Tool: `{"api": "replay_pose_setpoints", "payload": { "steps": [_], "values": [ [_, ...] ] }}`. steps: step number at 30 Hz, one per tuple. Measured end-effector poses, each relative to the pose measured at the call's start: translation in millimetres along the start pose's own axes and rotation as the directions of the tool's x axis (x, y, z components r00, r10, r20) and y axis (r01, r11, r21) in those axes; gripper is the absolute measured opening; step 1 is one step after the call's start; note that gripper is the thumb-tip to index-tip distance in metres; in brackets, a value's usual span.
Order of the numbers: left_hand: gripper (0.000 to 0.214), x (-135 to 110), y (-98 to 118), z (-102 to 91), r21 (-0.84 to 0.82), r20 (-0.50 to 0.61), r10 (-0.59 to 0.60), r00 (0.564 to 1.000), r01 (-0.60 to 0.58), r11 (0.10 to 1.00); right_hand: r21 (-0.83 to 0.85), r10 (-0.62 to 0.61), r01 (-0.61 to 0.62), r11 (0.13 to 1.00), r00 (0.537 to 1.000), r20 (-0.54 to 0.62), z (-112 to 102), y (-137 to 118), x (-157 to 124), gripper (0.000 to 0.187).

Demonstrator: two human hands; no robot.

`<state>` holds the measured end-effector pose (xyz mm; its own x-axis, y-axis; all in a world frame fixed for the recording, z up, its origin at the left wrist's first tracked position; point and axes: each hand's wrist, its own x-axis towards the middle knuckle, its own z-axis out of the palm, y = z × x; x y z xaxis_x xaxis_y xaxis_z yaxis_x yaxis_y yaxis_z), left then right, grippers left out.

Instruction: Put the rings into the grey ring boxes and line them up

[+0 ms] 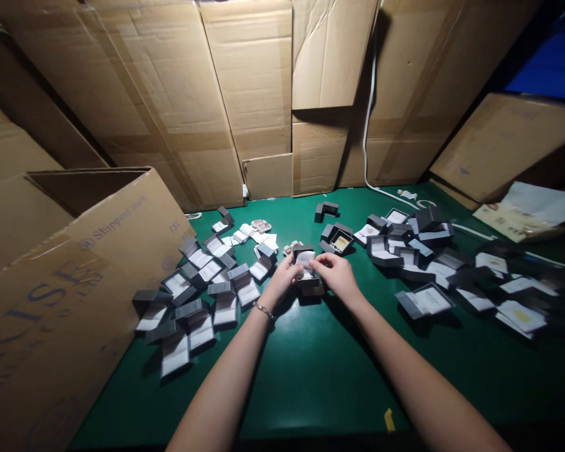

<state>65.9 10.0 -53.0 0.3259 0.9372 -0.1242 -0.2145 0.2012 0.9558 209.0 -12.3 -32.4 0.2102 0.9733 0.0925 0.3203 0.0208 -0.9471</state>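
Note:
Between both hands, over the middle of the green table, is a small dark hinged jewellery box with its lid raised. My left hand, with a chain bracelet at the wrist, grips the box's left side. The fingers of my right hand are closed in a pinch at the right edge of a white printed lining piece in the lid. Whether that piece is loose cannot be made out. Just behind stands another opened box with a yellowish patch inside. Small pale pieces lie behind my left hand.
Several opened boxes with white linings spread on the left, and a further pile lies right. White pads sit at the back. A large carton stands left; cardboard walls the rear. A white cable hangs there.

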Motion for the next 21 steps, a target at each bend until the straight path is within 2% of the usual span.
{"api": "replay_pose_setpoints", "payload": {
  "steps": [5,12,21],
  "values": [
    [0.041,1.4,-2.5,-1.8,0.081,0.018,-0.008,1.0,0.006,0.997,0.063,0.011,-0.01,0.998,1.0,-0.003,0.8,-3.1,-2.2,0.028],
    [0.039,-0.6,1.8,0.6,0.093,0.046,0.013,0.999,-0.017,0.996,0.164,0.02,-0.016,0.986,1.0,-0.021,5.0,-4.3,-3.6,0.031],
    [0.043,-2.1,4.7,2.0,0.112,0.021,-0.015,1.0,0.013,0.994,0.067,-0.047,0.053,0.996,0.995,-0.09,7.1,-0.7,-6.1,0.028]
  ]
}}
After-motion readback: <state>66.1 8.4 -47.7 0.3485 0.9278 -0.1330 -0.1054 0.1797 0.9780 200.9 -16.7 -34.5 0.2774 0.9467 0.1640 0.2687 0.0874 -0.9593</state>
